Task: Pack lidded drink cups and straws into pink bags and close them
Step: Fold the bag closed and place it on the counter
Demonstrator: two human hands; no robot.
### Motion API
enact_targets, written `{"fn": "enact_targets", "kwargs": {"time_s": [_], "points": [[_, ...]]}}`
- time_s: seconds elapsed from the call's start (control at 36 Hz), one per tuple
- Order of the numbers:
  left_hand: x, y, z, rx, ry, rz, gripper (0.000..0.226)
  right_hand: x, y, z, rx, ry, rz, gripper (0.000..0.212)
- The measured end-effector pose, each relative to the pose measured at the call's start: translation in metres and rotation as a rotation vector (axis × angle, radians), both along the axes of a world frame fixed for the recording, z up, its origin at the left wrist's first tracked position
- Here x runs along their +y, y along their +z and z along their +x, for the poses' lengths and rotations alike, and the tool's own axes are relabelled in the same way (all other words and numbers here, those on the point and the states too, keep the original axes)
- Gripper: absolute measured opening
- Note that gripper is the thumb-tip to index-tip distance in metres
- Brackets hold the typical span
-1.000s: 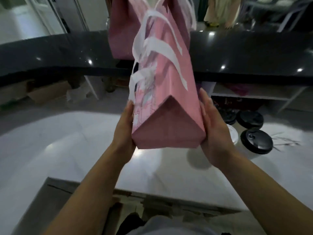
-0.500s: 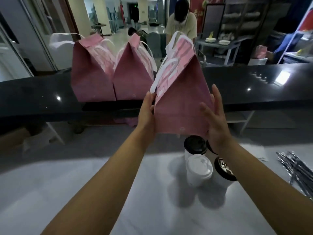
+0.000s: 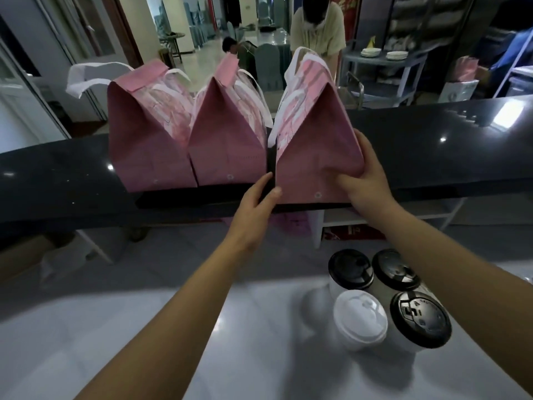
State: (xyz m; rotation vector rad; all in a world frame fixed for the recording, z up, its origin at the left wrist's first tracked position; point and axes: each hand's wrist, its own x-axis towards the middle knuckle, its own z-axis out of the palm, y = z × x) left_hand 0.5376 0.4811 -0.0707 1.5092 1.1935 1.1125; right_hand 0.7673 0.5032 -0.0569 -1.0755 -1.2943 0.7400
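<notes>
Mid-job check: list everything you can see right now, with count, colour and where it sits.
Pink bags: three, pink with white handles, in a row on the counter: left bag, middle bag, right bag.
Black-lidded cups: three, on the table, near right.
White-lidded cup: one, white, front left of that group.
Counter: one, black, across the middle.
Table: one, white, nearest the camera.
Person: one, pale top, behind the counter.
Plates: white stacks, count unclear, on a grey trolley behind.
Left hand: at the right bag's lower left corner, thumb on its front.
Right hand: grips the right bag's right side, thumb pressed into its front.
</notes>
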Motion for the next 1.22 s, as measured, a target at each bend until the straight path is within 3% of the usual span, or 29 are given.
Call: {"fn": "enact_targets", "kwargs": {"time_s": [0.19,0.33,0.69,0.78,0.86,0.92,1.03,1.22], "points": [[0.011,-0.012,-0.026,0.763,0.092,0.011,0.085,0.05,0.005,0.004,-0.084,0.004,-0.041,0.082],[0.01,-0.023,-0.035,1.059,0.006,0.022,0.095,0.074,0.008,0.002,-0.098,0.039,-0.083,0.079],[0.006,-0.03,-0.035,1.122,-0.021,0.054,0.111,0.067,0.003,0.004,-0.069,0.091,-0.226,0.1],[0.005,-0.033,-0.038,1.153,-0.012,0.084,0.109,0.036,-0.003,-0.001,-0.225,-0.006,-0.252,0.102],[-0.001,-0.032,-0.044,1.196,0.007,0.118,0.107,-0.005,-0.01,-0.011,-0.604,-0.195,-0.351,0.105],[-0.01,-0.035,-0.052,1.123,0.032,0.096,0.104,-0.038,-0.02,-0.022,-0.784,-0.22,-0.396,0.097],[-0.045,-0.054,-0.077,0.939,0.11,0.021,0.098,-0.1,-0.04,-0.052,-0.889,-0.09,-0.364,0.081],[-0.167,-0.099,-0.143,0.851,0.322,-0.249,0.095,-0.151,-0.06,-0.137,-0.932,0.219,-0.362,0.075]]}}
